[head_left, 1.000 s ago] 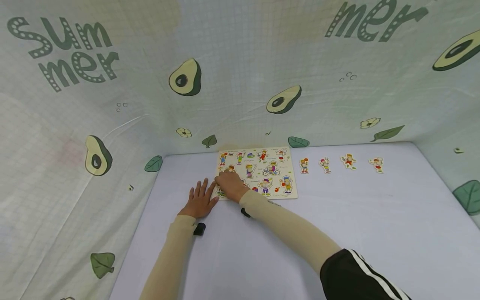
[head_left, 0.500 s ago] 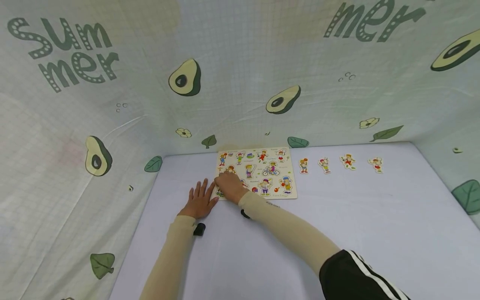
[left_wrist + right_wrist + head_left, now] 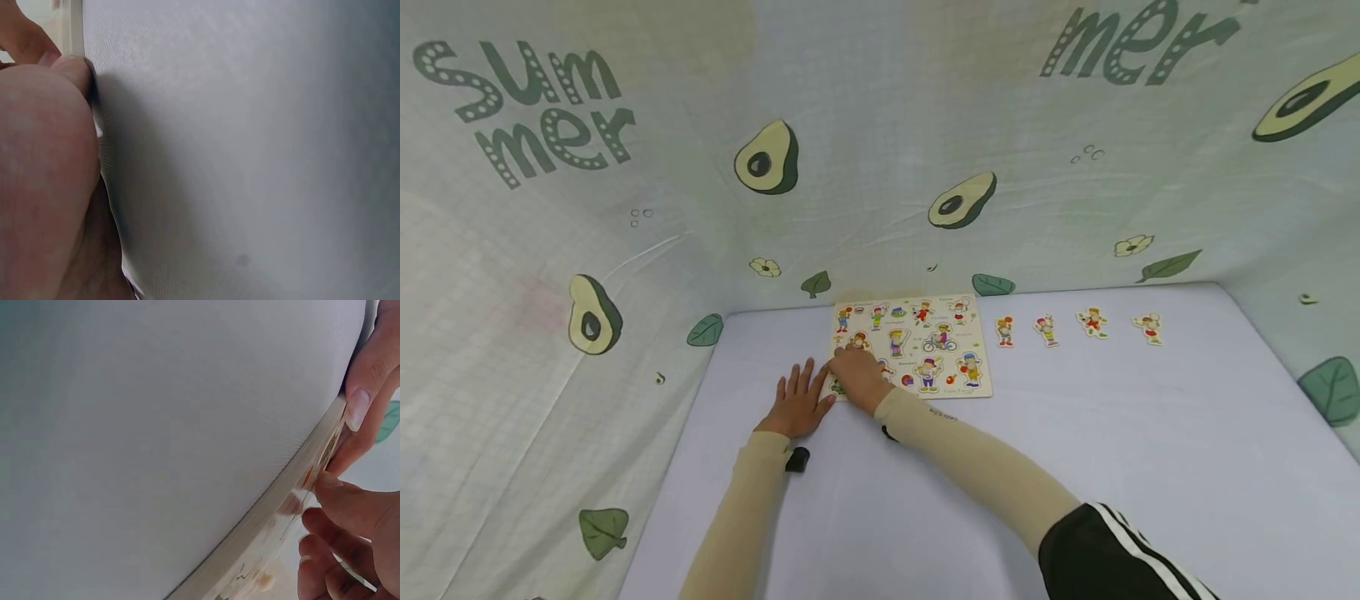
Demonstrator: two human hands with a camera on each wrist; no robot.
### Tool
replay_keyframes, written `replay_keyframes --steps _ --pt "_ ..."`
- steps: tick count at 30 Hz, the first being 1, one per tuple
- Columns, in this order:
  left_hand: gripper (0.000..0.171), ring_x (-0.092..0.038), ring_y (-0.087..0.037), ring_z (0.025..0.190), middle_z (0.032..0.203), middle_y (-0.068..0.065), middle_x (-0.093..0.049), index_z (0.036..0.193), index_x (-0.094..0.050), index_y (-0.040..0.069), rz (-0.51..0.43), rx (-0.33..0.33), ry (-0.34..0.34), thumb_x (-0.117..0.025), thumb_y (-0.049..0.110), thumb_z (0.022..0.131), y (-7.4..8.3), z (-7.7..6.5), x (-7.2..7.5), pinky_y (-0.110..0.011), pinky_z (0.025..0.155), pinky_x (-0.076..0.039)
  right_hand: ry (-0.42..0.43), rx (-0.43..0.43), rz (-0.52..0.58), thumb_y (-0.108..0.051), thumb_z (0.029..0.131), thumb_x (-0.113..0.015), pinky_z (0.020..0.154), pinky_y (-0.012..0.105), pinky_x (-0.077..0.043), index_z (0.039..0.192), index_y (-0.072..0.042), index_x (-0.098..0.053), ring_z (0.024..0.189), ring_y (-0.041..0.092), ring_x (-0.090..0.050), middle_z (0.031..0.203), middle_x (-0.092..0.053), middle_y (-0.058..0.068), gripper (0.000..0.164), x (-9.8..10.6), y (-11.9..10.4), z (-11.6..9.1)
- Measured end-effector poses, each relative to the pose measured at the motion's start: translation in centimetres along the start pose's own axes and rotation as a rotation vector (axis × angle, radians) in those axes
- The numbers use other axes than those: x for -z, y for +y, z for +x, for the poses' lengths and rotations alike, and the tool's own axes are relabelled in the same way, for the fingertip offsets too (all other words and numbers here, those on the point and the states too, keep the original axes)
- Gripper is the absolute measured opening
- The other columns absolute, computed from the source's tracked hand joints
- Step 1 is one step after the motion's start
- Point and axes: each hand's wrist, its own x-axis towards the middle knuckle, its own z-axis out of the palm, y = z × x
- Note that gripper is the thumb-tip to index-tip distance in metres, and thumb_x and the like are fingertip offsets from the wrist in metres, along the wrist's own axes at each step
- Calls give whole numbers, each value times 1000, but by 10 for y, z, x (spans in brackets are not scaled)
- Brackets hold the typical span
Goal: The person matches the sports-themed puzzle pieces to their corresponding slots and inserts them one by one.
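A wooden puzzle board with printed children playing sports lies flat at the back of the table. My left hand rests palm down with spread fingers at its front left corner; its thumb lies along the board's edge in the left wrist view. My right hand reaches over the left part of the board with curled fingers and hides the pictures beneath. In the right wrist view the right thumb touches the board's surface, its fingertips close by. I cannot tell whether it pinches a puzzle piece there.
To the right of the board lie several loose puzzle pieces in a row, among them a basketball player and a soccer player. A cloth printed with avocados hangs behind the white table and along its sides.
Both hands stay at the board in nearly the same pose. The whole head view has shifted slightly to the left.
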Motion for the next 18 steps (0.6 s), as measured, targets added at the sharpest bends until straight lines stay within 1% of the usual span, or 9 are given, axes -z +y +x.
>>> replay_keyframes --steps 3,6,11,16,18 --pt "69 4 -51 161 176 -26 1 170 -15 6 13 3 -12 -37 42 115 0 1 -1 -68 127 1 -1 -7 -14 -10 101 -72 96 36 -60 124 -15 -78 115 20 -68 121 -74 4 24 -1 -1 -3" --pt "69 3 -51 160 176 -26 0 170 -17 6 12 2 -10 -39 42 114 0 2 -2 -68 127 0 2 -4 -40 -11 103 -70 95 35 -60 123 -16 -78 114 20 -69 120 -75 3 23 -1 -1 -6" --pt "70 3 -51 160 176 -26 0 170 -16 8 11 8 -13 -40 43 114 -1 2 -2 -68 127 1 20 1 -69 -13 101 -72 93 36 -60 119 -18 -80 111 19 -69 117 -76 1 20 0 1 -13" --pt "70 2 -51 160 176 -26 0 170 -15 9 15 6 -3 -39 43 114 -4 3 -4 -68 127 0 37 14 -83 -16 102 -72 94 36 -58 123 -19 -78 115 19 -68 122 -75 0 23 2 10 -24" --pt "70 3 -51 161 176 -25 2 171 -14 10 16 0 -2 -38 44 114 -5 3 -4 -68 127 -1 57 17 -81 -17 102 -72 94 36 -58 123 -18 -78 116 20 -67 123 -75 -1 22 5 16 -28"
